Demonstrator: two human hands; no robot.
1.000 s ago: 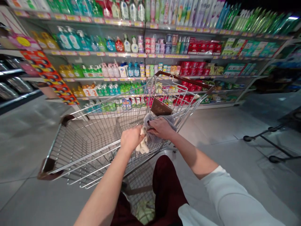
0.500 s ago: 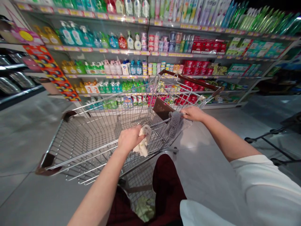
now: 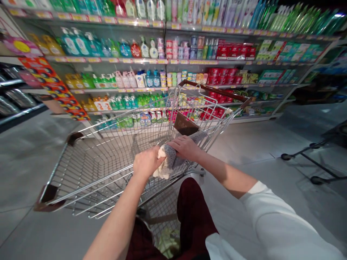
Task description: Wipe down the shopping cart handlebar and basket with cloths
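My left hand (image 3: 148, 161) is closed around a cream cloth (image 3: 162, 169) on the top side rail of a metal shopping cart (image 3: 108, 172). Right beside it, my right hand (image 3: 185, 147) is closed on a grey dotted cloth (image 3: 170, 158), which lies over the same rail against the cream one. Part of the grey cloth trails rightward behind my right hand along the rail. My right fingertips are partly hidden in the folds. Inside the cart, near its handle end, a brown panel (image 3: 185, 124) leans in the child-seat area.
Store shelves (image 3: 189, 62) packed with bottles, tubs and boxes stand behind the cart. Its brown handle (image 3: 214, 90) points to the back right. A dark wheeled frame (image 3: 306, 159) stands at the right. Something pale yellow-green (image 3: 168, 242) lies on the cart's lower rack near my legs.
My right hand has slid left along the rail with the grey cloth, from near the handle end to beside my left hand. The left hand stays on the cream cloth.
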